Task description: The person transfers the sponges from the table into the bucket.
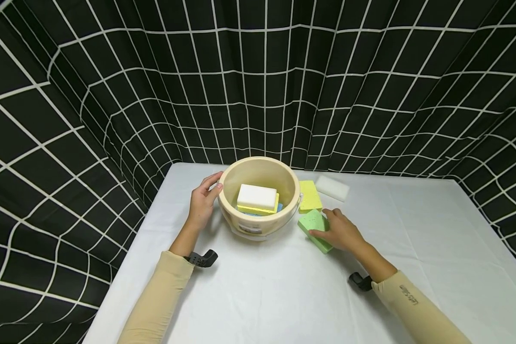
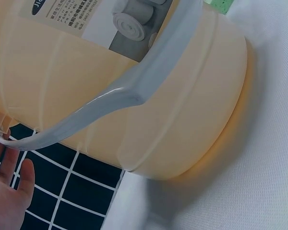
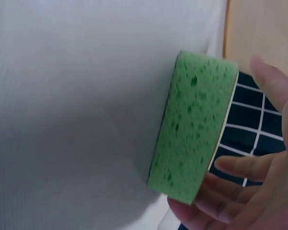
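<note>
- the cream bucket (image 1: 260, 169) is stood upright on the white cloth (image 1: 258, 296), probably so that its mouth can be reached from above.
- inside it a white block (image 1: 257, 196) is stacked flat on a yellow sponge (image 1: 258, 210), with a blue piece (image 1: 279, 207) partly hidden beneath, which seems to save room.
- the green sponge (image 1: 313, 221) is set right of the bucket, just in front of a loose yellow sponge (image 1: 310, 195); a loose white block (image 1: 332, 188) is placed farther back.
- the handle (image 2: 110, 98) is lowered across the near side, presumably to keep the mouth unobstructed.
- the left hand (image 1: 202, 203) is rested at the left rim, fingers extended, apparently for steadying; its pressure cannot be told.
- the right hand (image 1: 344, 232) is spread over the green sponge, thumb held clear in the right wrist view; some fingers are hidden behind, so contact there cannot be told.
</note>
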`<state>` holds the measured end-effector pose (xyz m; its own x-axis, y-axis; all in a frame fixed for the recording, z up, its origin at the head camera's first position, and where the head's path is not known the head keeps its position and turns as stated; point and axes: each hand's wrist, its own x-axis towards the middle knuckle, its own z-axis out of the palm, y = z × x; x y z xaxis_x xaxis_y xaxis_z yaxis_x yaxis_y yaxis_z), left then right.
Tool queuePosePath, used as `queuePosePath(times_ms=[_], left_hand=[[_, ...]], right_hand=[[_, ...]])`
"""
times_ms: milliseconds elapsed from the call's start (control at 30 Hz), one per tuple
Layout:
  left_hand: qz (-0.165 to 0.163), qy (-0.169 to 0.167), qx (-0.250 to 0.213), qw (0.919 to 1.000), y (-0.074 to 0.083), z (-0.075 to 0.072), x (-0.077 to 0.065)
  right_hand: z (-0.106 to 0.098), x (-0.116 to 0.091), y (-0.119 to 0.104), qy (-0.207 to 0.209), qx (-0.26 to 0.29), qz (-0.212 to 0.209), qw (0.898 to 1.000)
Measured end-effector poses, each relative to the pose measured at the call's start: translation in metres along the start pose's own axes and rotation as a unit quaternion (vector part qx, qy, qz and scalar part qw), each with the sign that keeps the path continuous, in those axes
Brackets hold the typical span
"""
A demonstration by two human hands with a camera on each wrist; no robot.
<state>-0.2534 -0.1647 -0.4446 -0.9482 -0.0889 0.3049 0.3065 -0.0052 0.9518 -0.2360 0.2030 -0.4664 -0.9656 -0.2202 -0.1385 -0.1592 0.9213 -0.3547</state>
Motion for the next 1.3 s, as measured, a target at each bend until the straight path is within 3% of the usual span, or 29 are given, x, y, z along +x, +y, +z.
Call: queuePosePath(times_ms=[433,800,1133,1300], left_hand=[[0.008,0.006,0.004,0.9999,-0.003,-0.002,0.000],[0.002,0.000,0.005,1.0000,-0.001,-0.001,0.001],[-0.009,-0.004,0.011,0.9999,0.005,-0.002,0.000],[-0.004,0.000,0.009,1.0000,-0.001,-0.002,0.001]], right_hand=[[0.009,0.004,-0.014,-0.018,-0.023,0.035,0.999],[0.012,0.006,-0.017,-0.014,-0.065,0.031,0.997],[0.010,0.005,-0.018,-0.007,-0.054,0.027,0.998],[0.009,0.006,-0.017,-0.013,-0.050,0.036,0.998]])
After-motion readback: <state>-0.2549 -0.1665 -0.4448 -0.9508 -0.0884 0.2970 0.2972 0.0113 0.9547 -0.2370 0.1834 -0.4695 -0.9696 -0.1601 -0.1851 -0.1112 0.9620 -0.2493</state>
